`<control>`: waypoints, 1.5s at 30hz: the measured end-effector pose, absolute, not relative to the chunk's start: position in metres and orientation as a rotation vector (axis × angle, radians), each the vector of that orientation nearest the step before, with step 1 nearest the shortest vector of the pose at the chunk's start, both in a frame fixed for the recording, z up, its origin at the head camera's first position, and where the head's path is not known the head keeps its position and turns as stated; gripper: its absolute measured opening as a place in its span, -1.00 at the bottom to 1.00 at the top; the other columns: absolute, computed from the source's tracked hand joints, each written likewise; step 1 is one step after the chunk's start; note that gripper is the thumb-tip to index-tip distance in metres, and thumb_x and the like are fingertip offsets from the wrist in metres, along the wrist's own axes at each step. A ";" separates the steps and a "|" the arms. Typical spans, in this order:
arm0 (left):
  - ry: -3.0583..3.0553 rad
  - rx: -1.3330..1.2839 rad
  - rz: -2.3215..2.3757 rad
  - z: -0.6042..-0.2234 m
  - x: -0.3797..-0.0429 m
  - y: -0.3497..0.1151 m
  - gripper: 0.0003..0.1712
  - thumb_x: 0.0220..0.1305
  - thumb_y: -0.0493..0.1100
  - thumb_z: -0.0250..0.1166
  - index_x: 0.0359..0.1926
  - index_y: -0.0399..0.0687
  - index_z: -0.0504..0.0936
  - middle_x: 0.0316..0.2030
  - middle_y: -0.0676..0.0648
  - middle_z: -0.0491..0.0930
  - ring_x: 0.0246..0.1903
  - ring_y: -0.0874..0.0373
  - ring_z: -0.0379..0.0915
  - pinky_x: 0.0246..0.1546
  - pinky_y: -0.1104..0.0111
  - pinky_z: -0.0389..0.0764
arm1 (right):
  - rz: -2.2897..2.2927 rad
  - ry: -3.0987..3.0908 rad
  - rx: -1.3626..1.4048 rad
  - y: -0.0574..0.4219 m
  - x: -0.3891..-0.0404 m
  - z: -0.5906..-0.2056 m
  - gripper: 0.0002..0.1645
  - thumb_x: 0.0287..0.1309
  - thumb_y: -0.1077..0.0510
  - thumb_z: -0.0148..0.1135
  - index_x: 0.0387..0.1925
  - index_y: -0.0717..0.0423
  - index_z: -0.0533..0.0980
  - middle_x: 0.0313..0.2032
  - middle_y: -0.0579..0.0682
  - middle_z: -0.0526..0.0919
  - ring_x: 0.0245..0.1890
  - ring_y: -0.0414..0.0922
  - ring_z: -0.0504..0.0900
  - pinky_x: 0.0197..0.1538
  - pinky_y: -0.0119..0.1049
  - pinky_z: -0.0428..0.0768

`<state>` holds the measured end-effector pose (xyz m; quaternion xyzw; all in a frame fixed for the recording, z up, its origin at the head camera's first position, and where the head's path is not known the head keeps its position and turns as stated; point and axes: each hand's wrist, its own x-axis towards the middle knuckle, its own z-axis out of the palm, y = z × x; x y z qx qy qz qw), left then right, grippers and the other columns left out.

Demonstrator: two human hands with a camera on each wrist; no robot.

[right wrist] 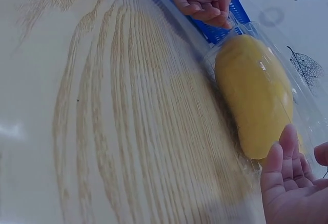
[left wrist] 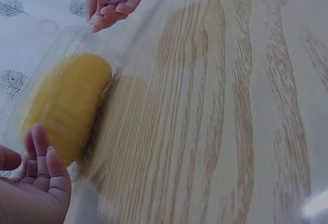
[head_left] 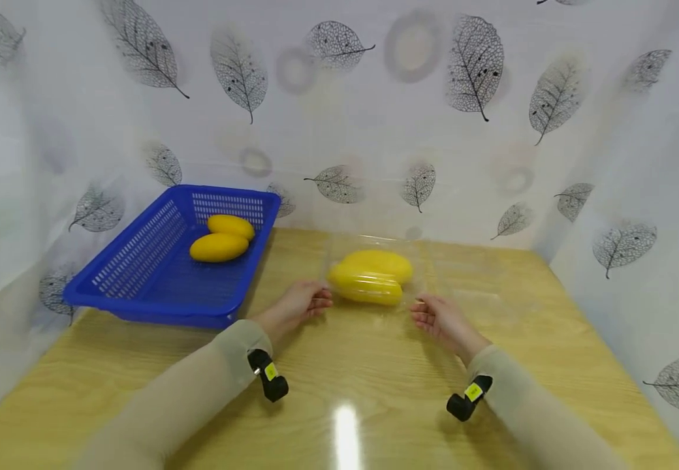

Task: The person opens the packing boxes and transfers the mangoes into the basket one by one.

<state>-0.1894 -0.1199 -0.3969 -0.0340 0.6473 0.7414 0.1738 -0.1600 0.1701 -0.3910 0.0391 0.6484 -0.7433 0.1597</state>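
Head view: L hand (head_left: 298, 304) & R hand (head_left: 442, 320), fingers loosely curled, touch ends of clear box (head_left: 433, 274) w/ yellow mangoes (head_left: 371, 277); whether grasping, cannot tell. Blue basket (head_left: 140, 274) at left.

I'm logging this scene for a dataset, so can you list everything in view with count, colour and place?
mangoes in the basket: two, yellow, at the far end of the basket.
basket: one, blue, perforated, on the table's left side.
mangoes in the clear container: two, yellow, stacked, mid-table between the hands.
clear container: one, transparent plastic, around those mangoes.
table: one, light wood grain, glossy.
backdrop: white sheet with grey leaf prints, behind and at both sides.
wrist cameras: two, black with yellow labels, one on each forearm.
left hand: fingers curled at the container's left edge.
right hand: fingers curled at the container's right edge.
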 end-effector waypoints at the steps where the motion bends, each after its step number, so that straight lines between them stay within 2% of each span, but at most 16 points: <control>1: 1.840 -0.099 2.104 -0.396 -0.192 -0.118 -0.68 0.41 -0.26 -0.10 -0.01 -0.46 0.41 -0.43 -0.02 0.48 -0.51 0.30 0.49 -0.49 0.52 0.48 | -2.122 1.857 0.119 0.171 -0.162 -0.389 -0.70 0.45 0.12 -0.27 0.01 0.26 0.25 -0.40 -0.10 0.57 -0.45 -0.31 0.56 -0.29 -0.47 0.58; 6: 1.873 -0.092 2.109 -0.390 -0.198 -0.112 -0.69 0.39 -0.25 -0.07 -0.04 -0.45 0.39 -0.45 0.00 0.47 -0.54 0.32 0.47 -0.52 0.54 0.47 | -2.128 1.876 0.128 0.174 -0.165 -0.384 -0.65 0.44 0.12 -0.26 0.06 0.31 0.20 -0.40 -0.10 0.57 -0.45 -0.31 0.56 -0.29 -0.45 0.58; 14: 1.888 -0.107 2.094 -0.402 -0.178 -0.111 -0.68 0.41 -0.25 -0.10 -0.03 -0.46 0.40 -0.45 0.00 0.46 -0.53 0.31 0.47 -0.53 0.53 0.46 | -2.115 1.873 0.152 0.174 -0.153 -0.394 -0.71 0.45 0.12 -0.26 -0.04 0.25 0.28 -0.40 -0.08 0.57 -0.45 -0.27 0.55 -0.27 -0.42 0.59; 19: 1.855 -0.096 2.120 -0.417 -0.167 -0.111 -0.78 0.37 -0.23 -0.03 -0.19 -0.37 0.43 -0.45 0.01 0.48 -0.53 0.31 0.47 -0.52 0.52 0.46 | -2.097 1.887 0.175 0.176 -0.147 -0.404 -0.69 0.44 0.09 -0.24 -0.02 0.27 0.26 -0.38 -0.07 0.56 -0.43 -0.25 0.55 -0.25 -0.39 0.58; 25: 1.857 -0.063 2.111 -0.418 -0.162 -0.111 -0.81 0.33 -0.19 0.03 -0.31 -0.25 0.43 -0.49 0.04 0.45 -0.53 0.31 0.44 -0.53 0.51 0.42 | -2.101 1.819 0.110 0.181 -0.140 -0.407 -0.73 0.44 0.06 -0.22 -0.10 0.17 0.33 -0.35 -0.08 0.57 -0.38 -0.27 0.55 -0.19 -0.39 0.59; 30: 1.857 -0.004 2.124 -0.403 -0.177 -0.116 -0.79 0.36 -0.19 0.01 -0.32 -0.28 0.44 -0.50 0.03 0.45 -0.53 0.31 0.43 -0.54 0.52 0.40 | -2.160 1.783 0.022 0.180 -0.150 -0.398 -0.75 0.44 0.07 -0.20 -0.14 0.11 0.38 -0.34 -0.11 0.59 -0.38 -0.29 0.57 -0.22 -0.43 0.58; 35: 1.840 -0.063 2.133 -0.402 -0.174 -0.113 -0.78 0.37 -0.20 0.00 -0.32 -0.29 0.45 -0.51 0.04 0.44 -0.54 0.29 0.42 -0.54 0.50 0.38 | -2.149 1.766 0.015 0.180 -0.154 -0.392 -0.76 0.45 0.09 -0.23 -0.14 0.12 0.35 -0.35 -0.11 0.59 -0.38 -0.29 0.56 -0.23 -0.44 0.58; 45: 1.831 -0.068 2.120 -0.405 -0.182 -0.116 -0.69 0.43 -0.20 -0.09 -0.17 -0.43 0.42 -0.48 0.02 0.44 -0.52 0.28 0.42 -0.52 0.51 0.41 | -2.212 1.708 0.076 0.177 -0.159 -0.395 -0.75 0.44 0.13 -0.21 -0.26 0.05 0.42 -0.39 -0.10 0.60 -0.40 -0.26 0.57 -0.25 -0.41 0.58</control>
